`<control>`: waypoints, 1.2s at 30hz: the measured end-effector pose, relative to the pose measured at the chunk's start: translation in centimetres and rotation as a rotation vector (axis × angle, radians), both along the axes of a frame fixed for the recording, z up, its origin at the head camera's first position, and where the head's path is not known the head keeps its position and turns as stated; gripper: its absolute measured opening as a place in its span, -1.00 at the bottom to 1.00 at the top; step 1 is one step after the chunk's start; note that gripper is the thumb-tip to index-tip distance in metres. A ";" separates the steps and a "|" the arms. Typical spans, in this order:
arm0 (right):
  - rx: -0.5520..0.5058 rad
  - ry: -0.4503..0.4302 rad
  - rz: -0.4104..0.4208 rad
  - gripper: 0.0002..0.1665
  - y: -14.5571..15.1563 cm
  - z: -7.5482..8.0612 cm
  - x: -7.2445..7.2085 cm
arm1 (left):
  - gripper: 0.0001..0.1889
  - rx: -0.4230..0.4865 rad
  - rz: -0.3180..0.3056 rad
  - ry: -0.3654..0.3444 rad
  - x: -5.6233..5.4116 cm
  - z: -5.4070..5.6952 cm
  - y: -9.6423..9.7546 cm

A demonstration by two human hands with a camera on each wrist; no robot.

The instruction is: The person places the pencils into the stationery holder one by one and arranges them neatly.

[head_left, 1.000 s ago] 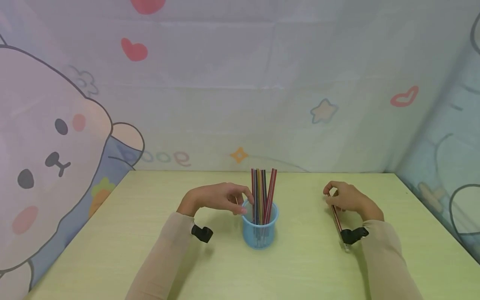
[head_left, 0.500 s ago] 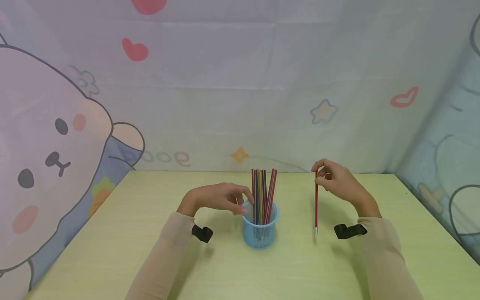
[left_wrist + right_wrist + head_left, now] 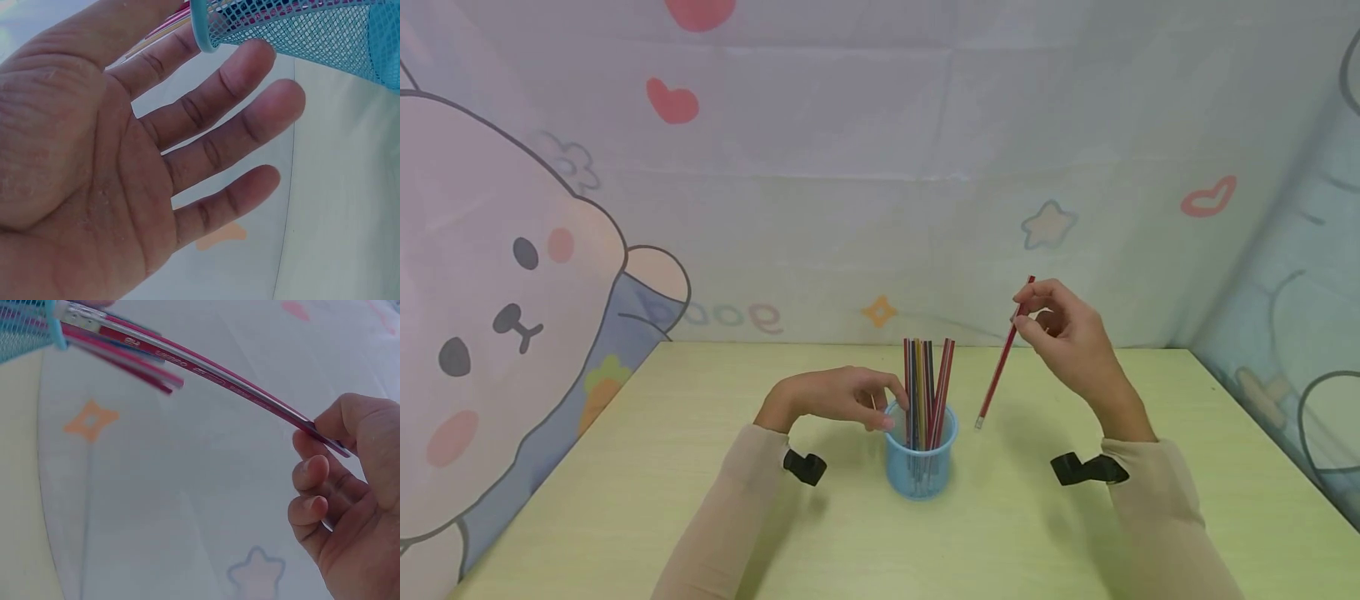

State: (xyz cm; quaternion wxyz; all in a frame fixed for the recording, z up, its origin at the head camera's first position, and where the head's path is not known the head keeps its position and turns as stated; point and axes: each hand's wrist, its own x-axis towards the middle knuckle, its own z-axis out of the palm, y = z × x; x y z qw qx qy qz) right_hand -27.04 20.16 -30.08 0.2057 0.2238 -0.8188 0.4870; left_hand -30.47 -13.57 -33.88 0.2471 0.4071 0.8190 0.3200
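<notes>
A light-blue mesh pencil cup [image 3: 917, 477] stands upright on the table, with several red, dark and yellow pencils [image 3: 919, 379] in it. My left hand [image 3: 838, 398] holds its rim from the left between thumb and index finger; the other fingers extend below the rim in the left wrist view. My right hand [image 3: 1069, 346] pinches a red pencil [image 3: 997, 375] near its upper end, raised to the right of the cup. The pencil slants down to the left, its eraser end [image 3: 979, 422] lowest. In the right wrist view this pencil [image 3: 206, 375] overlaps the cup's pencils.
The pale yellow-green table [image 3: 625, 500] reaches back to a printed cloth backdrop [image 3: 850, 208] with a bear, hearts and stars. Each wrist wears a black camera mount, such as the right one [image 3: 1086, 469].
My right hand has lifted the red pencil off the table and brought it up and leftward, its eraser end swinging toward the cup. The left hand and the cup have stayed in place.
</notes>
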 end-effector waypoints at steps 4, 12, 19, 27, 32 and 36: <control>-0.077 0.044 0.029 -0.79 -1.1 0.7 0.8 | -0.66 -0.007 -0.004 0.011 0.0 0.1 0.0; 0.027 0.089 0.028 -0.79 -2.8 -0.1 0.7 | -0.67 -0.003 -0.006 0.006 0.1 0.1 0.0; 0.155 0.125 0.053 -0.77 -4.8 -1.7 -0.2 | -0.67 0.010 -0.011 -0.008 -0.1 0.1 0.1; 0.368 0.088 0.033 -0.76 -6.8 -3.3 -0.4 | -0.68 0.010 -0.011 -0.010 -0.1 0.0 0.2; 0.464 0.019 0.034 -0.81 -7.2 -3.8 -0.5 | -0.68 0.005 -0.010 0.001 -0.2 0.1 0.2; 0.469 0.020 0.064 -0.83 -7.1 -3.9 -0.5 | -0.68 0.004 -0.011 0.005 -0.2 0.1 0.2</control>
